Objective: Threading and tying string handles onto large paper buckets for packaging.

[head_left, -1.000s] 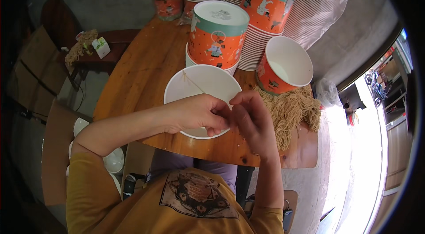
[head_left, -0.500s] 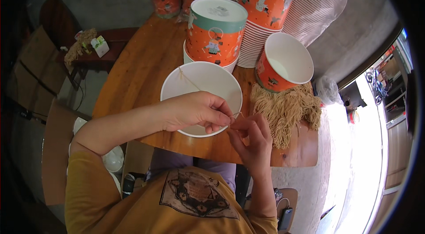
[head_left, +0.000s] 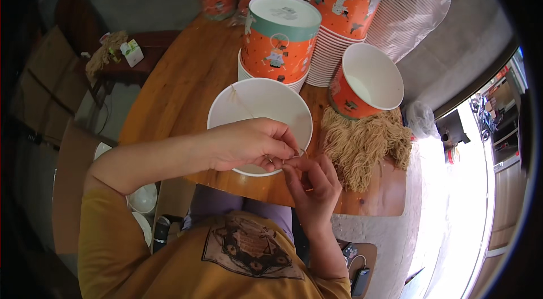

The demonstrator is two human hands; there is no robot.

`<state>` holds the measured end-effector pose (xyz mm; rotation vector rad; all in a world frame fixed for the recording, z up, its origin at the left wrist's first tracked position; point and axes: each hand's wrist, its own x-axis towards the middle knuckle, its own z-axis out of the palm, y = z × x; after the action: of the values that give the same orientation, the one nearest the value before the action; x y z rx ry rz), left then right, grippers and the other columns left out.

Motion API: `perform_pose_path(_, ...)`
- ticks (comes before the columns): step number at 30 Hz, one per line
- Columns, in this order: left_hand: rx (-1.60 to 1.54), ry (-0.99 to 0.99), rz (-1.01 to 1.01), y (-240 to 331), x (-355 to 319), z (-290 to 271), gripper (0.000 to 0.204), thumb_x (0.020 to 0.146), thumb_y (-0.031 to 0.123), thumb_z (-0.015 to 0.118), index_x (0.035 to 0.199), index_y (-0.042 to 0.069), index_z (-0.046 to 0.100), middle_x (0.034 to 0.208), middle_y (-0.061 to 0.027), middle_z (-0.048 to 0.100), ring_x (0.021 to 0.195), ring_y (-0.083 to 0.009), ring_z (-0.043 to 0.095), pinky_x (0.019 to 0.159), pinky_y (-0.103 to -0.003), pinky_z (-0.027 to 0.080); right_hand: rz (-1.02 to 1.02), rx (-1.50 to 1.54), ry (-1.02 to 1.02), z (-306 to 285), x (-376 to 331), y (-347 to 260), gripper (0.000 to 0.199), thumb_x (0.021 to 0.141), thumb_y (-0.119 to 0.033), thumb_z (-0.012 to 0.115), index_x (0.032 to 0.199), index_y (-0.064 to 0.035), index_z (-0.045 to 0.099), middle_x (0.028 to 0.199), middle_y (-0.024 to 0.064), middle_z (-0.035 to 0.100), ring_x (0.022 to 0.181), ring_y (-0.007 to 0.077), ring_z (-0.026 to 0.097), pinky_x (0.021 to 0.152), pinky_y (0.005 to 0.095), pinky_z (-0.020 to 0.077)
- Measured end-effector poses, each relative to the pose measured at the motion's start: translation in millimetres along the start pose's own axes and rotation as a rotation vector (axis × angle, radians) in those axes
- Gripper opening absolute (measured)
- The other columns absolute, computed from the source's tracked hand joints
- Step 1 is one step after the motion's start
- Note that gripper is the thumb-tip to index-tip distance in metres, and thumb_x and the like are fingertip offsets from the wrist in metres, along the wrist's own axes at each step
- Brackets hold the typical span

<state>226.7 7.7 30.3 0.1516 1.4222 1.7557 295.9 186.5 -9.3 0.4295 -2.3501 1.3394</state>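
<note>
A white-lined paper bucket [head_left: 224, 119] stands at the table's near edge with its mouth toward me. A thin tan string [head_left: 243, 102] crosses from its far rim down inside it. Over the near rim, my left hand [head_left: 251, 143] pinches a string's end between thumb and fingers. My right hand [head_left: 315, 186] meets it fingertip to fingertip, also pinching the string, and a small loop shows above the fingers. Whether a knot is formed there I cannot tell. Right of the bucket lies a shaggy heap of tan strings [head_left: 367, 149].
An orange and green printed bucket [head_left: 277, 53] stands upside down on a stack behind. Another upturned printed bucket [head_left: 345, 5] tops a taller stack. A tilted bucket [head_left: 370, 75] rests by the strings. Plastic-wrapped stacks [head_left: 410, 7] line the wooden table's [head_left: 169, 112] back.
My right hand has shifted slightly left and down, its fingers still against the left hand's. The view has tilted a little; the buckets stay put.
</note>
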Motion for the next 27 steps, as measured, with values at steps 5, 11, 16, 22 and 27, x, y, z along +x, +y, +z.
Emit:
perform_pose_path(5, -0.004, 0.013, 0.010, 2, -4, -1, 0.014, 0.094, 0.006, 0.057, 0.108, 0.002, 0.056, 0.097, -0.0025, 0.058, 0.083, -0.0085, 0.057, 0.074, -0.023, 0.048, -0.166, -0.162, -0.013, -7, 0, 2, 0.021, 0.075, -0.004, 0.076, 0.095, -0.0098, 0.070, 0.064, 0.0028, 0.044, 0.058, 0.0194, 0.047, 0.051, 0.0322, 0.0407)
perform_pose_path(11, 0.060, 0.050, 0.036, 3, -6, 2, 0.015, 0.094, 0.007, 0.058, 0.108, 0.005, 0.056, 0.099, -0.0009, 0.057, 0.085, -0.0074, 0.057, 0.074, -0.022, 0.048, -0.254, -0.212, -0.070, -12, -1, 3, 0.031, 0.077, -0.003, 0.072, 0.106, -0.0113, 0.068, 0.067, 0.0041, 0.049, 0.061, 0.0213, 0.052, 0.054, 0.0352, 0.0449)
perform_pose_path(16, 0.093, 0.044, 0.017, 6, -5, 0, 0.015, 0.093, 0.008, 0.059, 0.108, 0.005, 0.057, 0.097, 0.0005, 0.056, 0.083, -0.0065, 0.057, 0.071, -0.021, 0.047, -0.163, -0.104, -0.144, -14, 1, 3, 0.027, 0.081, 0.003, 0.065, 0.104, -0.0091, 0.070, 0.072, 0.0072, 0.058, 0.061, 0.0207, 0.056, 0.056, 0.0319, 0.0465)
perform_pose_path(22, 0.237, 0.054, 0.072, 2, -4, -1, 0.019, 0.093, 0.007, 0.059, 0.110, 0.002, 0.053, 0.092, -0.0024, 0.057, 0.081, -0.0081, 0.057, 0.071, -0.023, 0.048, -0.183, -0.133, -0.160, -17, 4, 7, 0.027, 0.082, 0.006, 0.062, 0.103, -0.0098, 0.070, 0.073, 0.0065, 0.058, 0.063, 0.0199, 0.058, 0.057, 0.0298, 0.0468)
perform_pose_path(27, 0.242, 0.036, 0.111, 6, -7, 3, 0.024, 0.090, 0.002, 0.056, 0.113, 0.001, 0.049, 0.091, -0.0039, 0.056, 0.082, -0.0110, 0.059, 0.075, -0.025, 0.049, -0.114, 0.028, -0.165, -20, 8, 16, 0.024, 0.084, 0.007, 0.059, 0.101, -0.0060, 0.068, 0.072, 0.0038, 0.057, 0.062, 0.0135, 0.055, 0.057, 0.0266, 0.0446)
